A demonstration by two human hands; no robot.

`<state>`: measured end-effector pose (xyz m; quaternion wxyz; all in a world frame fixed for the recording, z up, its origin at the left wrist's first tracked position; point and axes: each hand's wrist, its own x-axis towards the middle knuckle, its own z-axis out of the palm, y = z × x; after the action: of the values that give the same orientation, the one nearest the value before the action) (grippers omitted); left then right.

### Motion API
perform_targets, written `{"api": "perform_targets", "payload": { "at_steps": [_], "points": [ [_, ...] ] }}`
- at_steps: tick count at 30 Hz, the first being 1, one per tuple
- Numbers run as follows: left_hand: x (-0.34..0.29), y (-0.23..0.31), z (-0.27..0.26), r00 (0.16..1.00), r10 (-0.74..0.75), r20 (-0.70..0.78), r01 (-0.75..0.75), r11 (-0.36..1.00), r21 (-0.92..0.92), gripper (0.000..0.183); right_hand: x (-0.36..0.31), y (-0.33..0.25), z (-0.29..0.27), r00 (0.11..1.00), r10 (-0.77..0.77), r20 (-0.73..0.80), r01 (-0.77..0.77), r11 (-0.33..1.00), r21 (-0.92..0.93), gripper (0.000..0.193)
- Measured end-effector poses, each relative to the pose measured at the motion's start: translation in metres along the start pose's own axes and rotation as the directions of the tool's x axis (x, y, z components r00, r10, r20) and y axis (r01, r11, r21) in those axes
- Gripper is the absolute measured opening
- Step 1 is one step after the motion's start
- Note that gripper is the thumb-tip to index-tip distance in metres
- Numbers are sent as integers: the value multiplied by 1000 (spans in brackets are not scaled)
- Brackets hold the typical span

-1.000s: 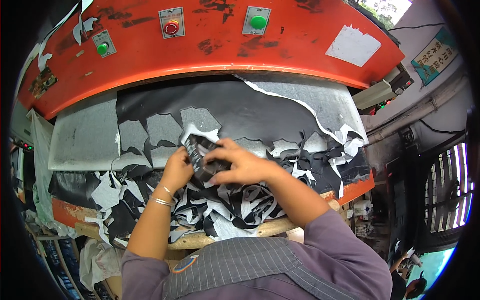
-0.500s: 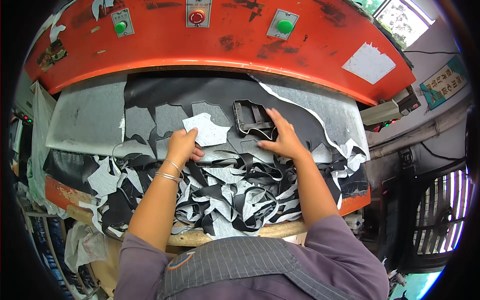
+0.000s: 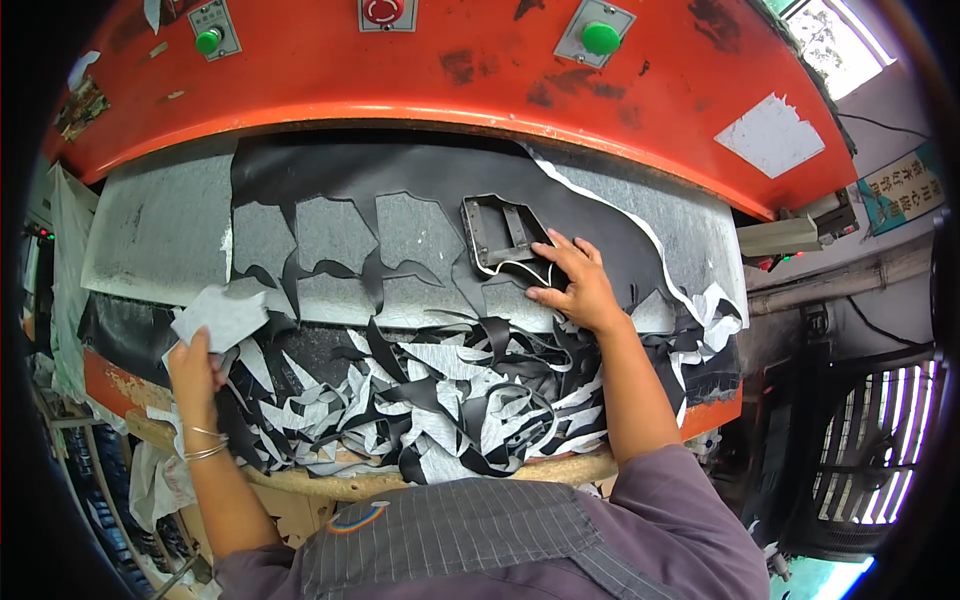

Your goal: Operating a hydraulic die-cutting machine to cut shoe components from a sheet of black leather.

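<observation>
- Metal cutting die (image 3: 516, 228): on black sheet (image 3: 400, 165); probably rigid, weighty; best gripped by outer walls.
- Right hand (image 3: 583, 285): fingers spread, touching die's right side.
- Left hand (image 3: 197, 375): pinching pale cut piece (image 3: 222, 315), likely light, bendable.

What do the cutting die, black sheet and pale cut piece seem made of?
Cutting die: probably steel, dark and rigid, bright along its lower edge. Black sheet: likely leather or imitation, smooth with soft sheen. Pale cut piece: perhaps fabric-backed, matte and greyish-white; exact material unclear.
</observation>
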<state>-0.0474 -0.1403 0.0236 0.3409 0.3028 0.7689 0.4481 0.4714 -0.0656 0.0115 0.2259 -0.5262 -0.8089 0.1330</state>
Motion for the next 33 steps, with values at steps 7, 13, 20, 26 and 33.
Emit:
{"api": "perform_targets", "payload": {
  "at_steps": [7, 13, 20, 26, 33],
  "points": [
    [44, -72, -67, 920, 375, -112, -194, 687, 701, 54, -7, -3, 4, 999, -5, 32, 6, 1000, -29, 64],
    [49, -16, -42, 756, 651, -63, -502, 639, 583, 54, -14, -4, 6, 997, 53, 64, -48, 996, -72, 73],
    [54, 87, -16, 722, 692, 25, -692, 720, 56, 24, 15, -102, -42, 846, 189, -499, 9, 930, 368, 70],
    [58, 166, 3, 263, 952, -155, -933, 292, 210, 23, 60, -118, -88, 643, 262, -720, 0, 940, 342, 32],
    [-10, 103, 14, 427, 898, 103, -896, 436, -85, 20, -37, -139, -47, 898, 267, -350, -142, 928, 344, 22]
  ]
}}
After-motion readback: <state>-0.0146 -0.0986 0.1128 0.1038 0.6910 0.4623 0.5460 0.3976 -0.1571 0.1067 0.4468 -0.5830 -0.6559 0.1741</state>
